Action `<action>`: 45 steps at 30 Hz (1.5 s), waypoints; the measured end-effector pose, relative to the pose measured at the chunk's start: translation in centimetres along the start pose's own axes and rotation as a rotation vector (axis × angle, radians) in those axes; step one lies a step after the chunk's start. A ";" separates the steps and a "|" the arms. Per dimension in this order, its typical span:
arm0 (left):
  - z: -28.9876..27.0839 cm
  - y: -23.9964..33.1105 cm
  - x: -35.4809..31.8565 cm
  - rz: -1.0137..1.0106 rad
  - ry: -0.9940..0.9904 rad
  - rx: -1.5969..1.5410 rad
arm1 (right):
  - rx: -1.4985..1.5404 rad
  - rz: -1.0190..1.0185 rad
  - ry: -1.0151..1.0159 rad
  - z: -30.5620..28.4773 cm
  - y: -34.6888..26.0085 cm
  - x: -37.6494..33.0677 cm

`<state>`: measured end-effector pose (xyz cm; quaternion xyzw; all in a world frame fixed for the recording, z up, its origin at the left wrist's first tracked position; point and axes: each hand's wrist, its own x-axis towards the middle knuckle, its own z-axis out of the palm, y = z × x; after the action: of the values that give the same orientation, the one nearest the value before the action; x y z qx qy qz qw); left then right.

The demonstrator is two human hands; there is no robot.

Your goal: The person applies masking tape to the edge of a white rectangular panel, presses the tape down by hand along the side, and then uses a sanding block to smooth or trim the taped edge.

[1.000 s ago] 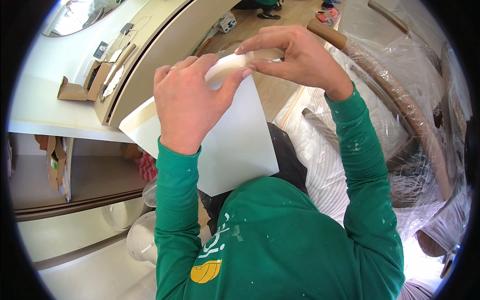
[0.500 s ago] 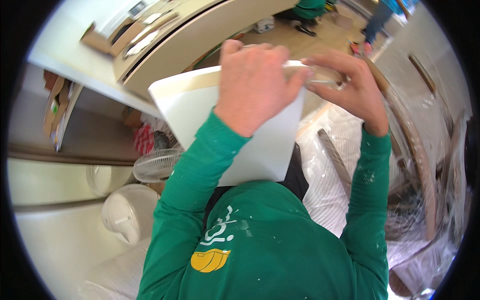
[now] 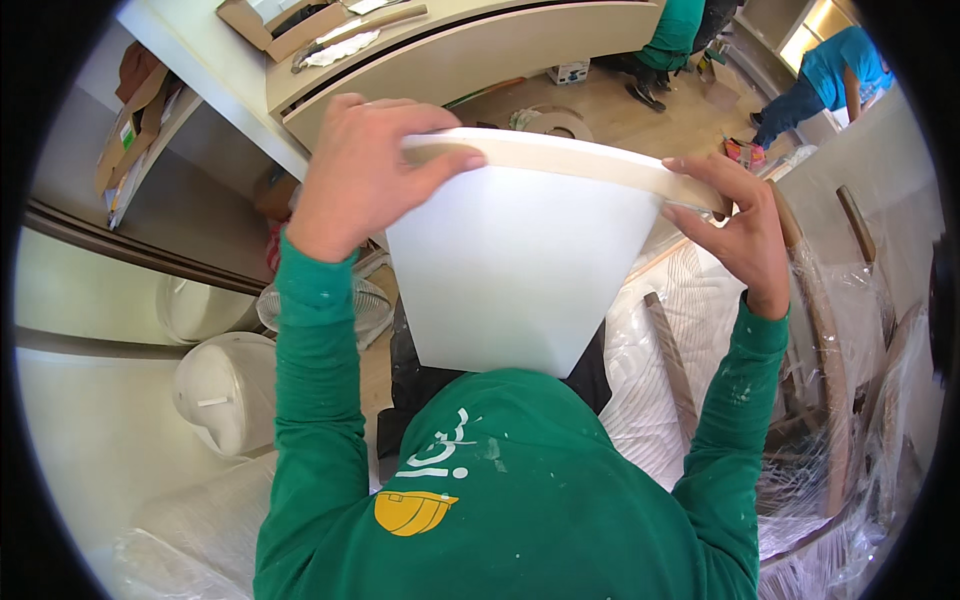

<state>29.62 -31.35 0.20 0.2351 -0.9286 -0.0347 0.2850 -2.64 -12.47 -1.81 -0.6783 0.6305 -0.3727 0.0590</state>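
Note:
A white panel [image 3: 520,270] stands tilted in front of my body, its lower end by my lap. Along its top runs a beige edge [image 3: 560,158]. My left hand [image 3: 360,175] is closed around the upper left corner, thumb on the near side. At the upper right corner, my right hand [image 3: 740,215] pinches the edge between thumb and fingers. Its other fingers curl behind and are partly hidden.
To the left are a standing fan [image 3: 370,310], a white rounded object [image 3: 225,390] and open shelving. A drawer unit [image 3: 470,75] lies ahead, holding a hammer [image 3: 370,30]. Plastic-wrapped furniture [image 3: 820,370] and a mattress [image 3: 650,340] fill the right. Two people work beyond, one in blue [image 3: 840,75].
My left hand has slid left along the top edge to the corner, away from my right hand. The panel has shifted right and faces me more squarely. My right hand has moved slightly down.

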 end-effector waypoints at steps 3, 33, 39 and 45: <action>-1.8 -1.9 -1.3 -0.077 -0.072 0.026 | 0.002 -0.008 0.031 0.5 -0.3 0.2; 6.2 9.7 6.7 0.273 -0.113 0.041 | -0.028 -0.011 0.061 0.0 -1.6 -1.3; 6.4 11.4 7.2 0.234 -0.182 0.010 | -0.057 -0.052 0.054 -0.4 -2.1 -1.5; 5.9 10.7 7.0 0.181 -0.237 -0.052 | 0.030 -0.001 0.042 -0.2 -2.5 -1.0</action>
<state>16.84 -25.52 0.98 0.1371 -0.9719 -0.0602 0.1814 -0.64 -10.97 -0.72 -0.6698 0.6255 -0.3962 0.0558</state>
